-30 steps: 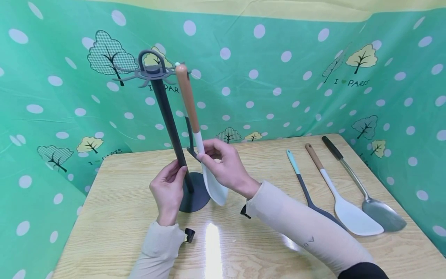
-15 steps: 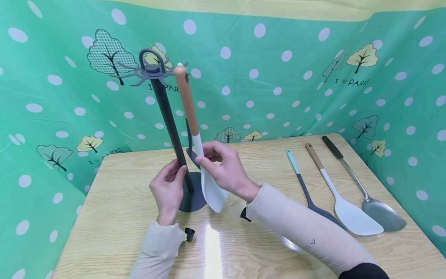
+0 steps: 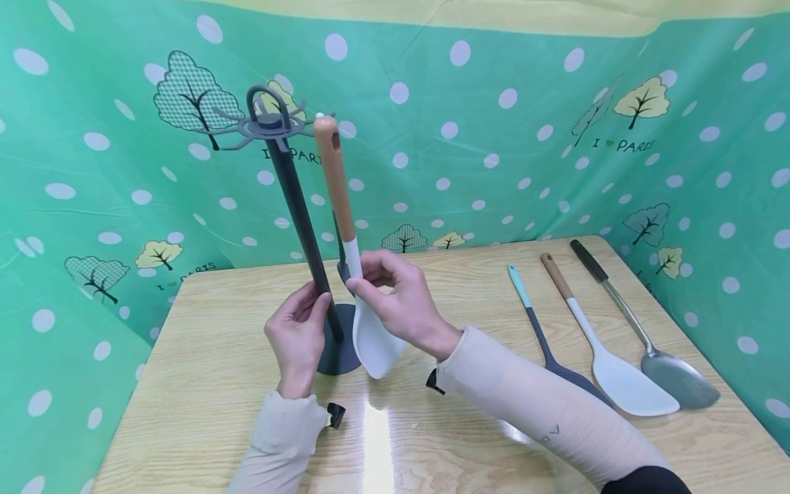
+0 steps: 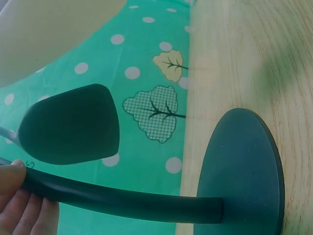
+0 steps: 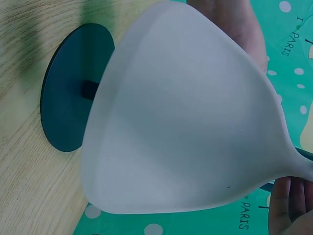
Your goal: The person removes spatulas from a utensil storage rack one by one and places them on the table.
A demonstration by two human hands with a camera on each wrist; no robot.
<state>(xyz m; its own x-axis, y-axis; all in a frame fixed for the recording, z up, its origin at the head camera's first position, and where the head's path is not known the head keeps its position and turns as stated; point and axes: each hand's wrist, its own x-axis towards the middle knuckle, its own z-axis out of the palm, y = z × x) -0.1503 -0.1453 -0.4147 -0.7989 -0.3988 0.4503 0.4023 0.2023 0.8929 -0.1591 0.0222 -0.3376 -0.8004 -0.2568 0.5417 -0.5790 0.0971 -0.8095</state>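
My left hand [image 3: 298,336] pinches the black post [image 3: 299,213] of an upright utensil stand, low down above its round base [image 3: 338,353]. Between thumb and fingers, my right hand [image 3: 401,296] holds a spatula [image 3: 336,178] with a wooden handle and a white blade [image 5: 186,112]. Its handle points up, with the holed end beside the hook ring [image 3: 269,127] at the stand's top. Whether that end touches a hook cannot be told. Behind it hangs a dark spatula [image 4: 73,125], mostly hidden in the head view. The white blade is near the base, in front of its right edge.
On the right of the wooden table [image 3: 204,343] lie a dark turner with a mint handle [image 3: 537,329], a white turner with a wooden handle [image 3: 623,384] and a metal turner with a black grip [image 3: 675,381]. A green dotted cloth [image 3: 432,171] surrounds the table.
The white spatula has turned in my right hand, its blade swinging left and slightly down, so the handle's hole shows more. The stand's hooks have rotated a little. My left hand stays put.
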